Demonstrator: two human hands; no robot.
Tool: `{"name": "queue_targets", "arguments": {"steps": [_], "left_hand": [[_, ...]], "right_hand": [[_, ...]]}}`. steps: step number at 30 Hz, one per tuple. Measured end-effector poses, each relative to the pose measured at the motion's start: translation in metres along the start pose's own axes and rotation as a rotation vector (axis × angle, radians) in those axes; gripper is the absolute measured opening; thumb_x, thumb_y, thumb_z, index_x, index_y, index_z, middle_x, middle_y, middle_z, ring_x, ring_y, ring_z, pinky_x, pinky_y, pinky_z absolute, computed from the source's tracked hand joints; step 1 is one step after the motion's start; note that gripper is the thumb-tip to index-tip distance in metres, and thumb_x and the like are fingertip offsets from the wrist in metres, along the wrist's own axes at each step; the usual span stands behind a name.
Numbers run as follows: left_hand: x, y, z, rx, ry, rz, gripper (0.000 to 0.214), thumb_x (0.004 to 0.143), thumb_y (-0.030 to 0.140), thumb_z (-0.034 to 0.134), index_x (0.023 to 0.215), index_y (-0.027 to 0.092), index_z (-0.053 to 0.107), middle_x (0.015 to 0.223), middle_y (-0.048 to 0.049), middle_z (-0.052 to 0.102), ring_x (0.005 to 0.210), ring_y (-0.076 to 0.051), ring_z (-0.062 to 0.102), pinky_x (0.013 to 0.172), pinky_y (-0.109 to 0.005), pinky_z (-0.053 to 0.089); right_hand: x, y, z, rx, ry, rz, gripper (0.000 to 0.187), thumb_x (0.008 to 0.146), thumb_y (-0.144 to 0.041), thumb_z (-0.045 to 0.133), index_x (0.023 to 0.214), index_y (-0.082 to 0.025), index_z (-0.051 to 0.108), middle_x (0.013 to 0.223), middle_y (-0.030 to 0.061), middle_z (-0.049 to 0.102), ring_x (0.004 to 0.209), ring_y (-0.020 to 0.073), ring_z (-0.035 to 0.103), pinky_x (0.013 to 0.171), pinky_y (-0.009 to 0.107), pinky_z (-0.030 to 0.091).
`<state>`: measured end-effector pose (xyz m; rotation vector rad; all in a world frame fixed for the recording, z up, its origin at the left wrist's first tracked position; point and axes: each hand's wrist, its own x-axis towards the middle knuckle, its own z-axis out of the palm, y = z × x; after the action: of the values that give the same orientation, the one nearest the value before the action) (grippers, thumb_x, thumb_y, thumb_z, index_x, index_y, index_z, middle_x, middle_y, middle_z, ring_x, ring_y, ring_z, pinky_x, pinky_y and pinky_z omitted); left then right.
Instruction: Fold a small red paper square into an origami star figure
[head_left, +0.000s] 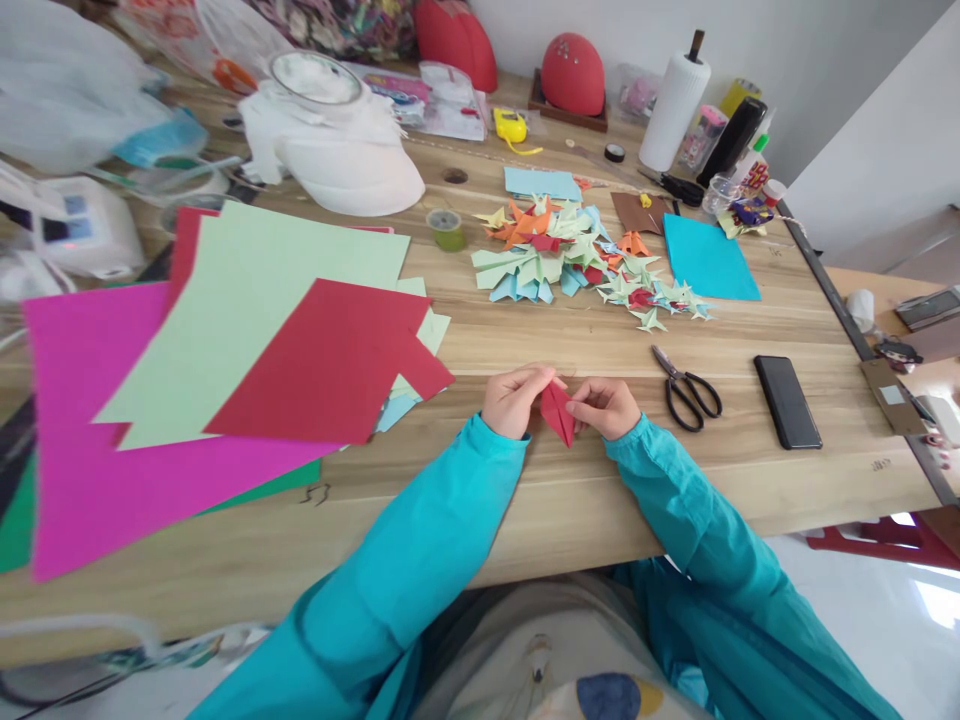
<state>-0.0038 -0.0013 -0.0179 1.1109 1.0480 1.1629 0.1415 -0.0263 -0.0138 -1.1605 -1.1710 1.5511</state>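
Note:
A small piece of red folded paper (pixel 557 414), shaped like a narrow diamond with a crease down its middle, is held between both hands above the table. My left hand (pixel 516 400) grips its upper left side, fingers closed on it. On the right edge, my right hand (pixel 606 407) pinches the paper between thumb and fingers. Black-handled scissors (pixel 685 388) lie to the right of that hand. Beyond the hands spreads a pile of folded paper cranes (pixel 536 262) in green, orange, red and blue.
Large sheets of red paper (pixel 322 370), green paper (pixel 300 240) and magenta paper (pixel 97 400) overlap on the left. A black phone (pixel 787 402) lies at right, with blue paper (pixel 711 257) farther back. A white cap (pixel 352 165) and yellow tape measure (pixel 510 126) sit at the rear.

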Motion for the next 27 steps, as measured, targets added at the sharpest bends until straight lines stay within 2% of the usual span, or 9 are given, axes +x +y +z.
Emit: {"name": "queue_targets", "arguments": {"steps": [4,8,10,13,16,19,23,25,27], "left_hand": [[0.001,0.000,0.001,-0.115,0.053,-0.138,0.037,0.070,0.049,0.058,0.057,0.015,0.069,0.055,-0.0040,0.064,0.049,-0.014,0.056,0.045,-0.025,0.041],[0.002,0.000,0.002,-0.194,0.017,-0.160,0.041,0.069,0.053,0.058,0.061,0.014,0.069,0.054,-0.0042,0.063,0.049,-0.014,0.056,0.044,-0.025,0.042],[0.001,0.001,0.002,-0.133,0.005,-0.085,0.032,0.062,0.047,0.067,0.061,0.015,0.068,0.054,-0.0020,0.062,0.050,-0.014,0.056,0.046,-0.025,0.042],[-0.001,0.003,0.002,0.002,0.040,0.135,0.022,0.054,0.034,0.077,0.052,0.017,0.064,0.056,0.0010,0.059,0.054,-0.011,0.052,0.051,-0.023,0.042],[-0.001,0.005,0.001,0.062,0.043,0.199,0.025,0.064,0.035,0.070,0.048,0.017,0.062,0.056,-0.0002,0.060,0.057,-0.011,0.053,0.056,-0.025,0.043],[0.001,0.003,0.000,0.041,0.064,0.119,0.029,0.069,0.043,0.063,0.058,0.016,0.068,0.065,-0.0040,0.066,0.065,-0.015,0.059,0.063,-0.027,0.047],[0.003,-0.003,0.002,-0.106,-0.002,-0.036,0.038,0.054,0.043,0.075,0.080,0.015,0.071,0.076,-0.0057,0.070,0.070,-0.019,0.063,0.065,-0.032,0.051],[0.001,-0.004,0.004,-0.134,-0.077,-0.109,0.037,0.052,0.039,0.077,0.079,0.014,0.071,0.073,-0.0058,0.070,0.065,-0.019,0.063,0.061,-0.032,0.052],[-0.002,-0.002,0.006,-0.107,-0.072,-0.100,0.032,0.054,0.037,0.076,0.074,0.014,0.071,0.069,-0.0053,0.070,0.057,-0.016,0.061,0.054,-0.030,0.052]], "right_hand": [[0.000,0.003,0.001,0.015,-0.015,0.008,0.038,0.053,-0.045,0.075,0.056,-0.014,0.053,0.041,-0.0012,0.057,0.035,0.0092,0.053,0.037,0.019,0.045],[0.001,0.002,0.001,0.026,0.000,0.022,0.039,0.052,-0.046,0.075,0.057,-0.014,0.054,0.041,-0.0013,0.058,0.035,0.0088,0.053,0.037,0.019,0.045],[0.001,0.000,0.000,0.019,0.002,0.019,0.039,0.053,-0.046,0.075,0.057,-0.014,0.054,0.041,-0.0017,0.057,0.035,0.0086,0.053,0.037,0.019,0.045],[0.000,-0.001,0.001,0.001,0.001,0.010,0.039,0.052,-0.045,0.076,0.059,-0.013,0.054,0.041,-0.0026,0.057,0.035,0.0084,0.053,0.037,0.019,0.045],[0.000,0.000,0.002,-0.011,0.003,0.014,0.040,0.051,-0.047,0.076,0.059,-0.014,0.054,0.042,-0.0029,0.056,0.036,0.0082,0.053,0.037,0.018,0.044],[0.001,0.000,0.003,-0.006,0.037,-0.001,0.042,0.051,-0.050,0.075,0.058,-0.014,0.054,0.042,-0.0029,0.056,0.035,0.0081,0.052,0.036,0.019,0.044],[0.003,0.000,-0.002,0.018,0.146,-0.060,0.038,0.057,-0.048,0.072,0.063,-0.015,0.055,0.045,-0.0025,0.058,0.037,0.0081,0.053,0.039,0.019,0.045],[0.003,-0.001,-0.006,0.023,0.163,-0.057,0.035,0.061,-0.046,0.072,0.065,-0.015,0.056,0.048,-0.0019,0.060,0.039,0.0083,0.054,0.041,0.020,0.046],[0.004,-0.002,-0.009,0.032,0.156,-0.045,0.034,0.062,-0.044,0.071,0.066,-0.014,0.056,0.048,-0.0017,0.060,0.040,0.0084,0.055,0.041,0.020,0.046]]}}
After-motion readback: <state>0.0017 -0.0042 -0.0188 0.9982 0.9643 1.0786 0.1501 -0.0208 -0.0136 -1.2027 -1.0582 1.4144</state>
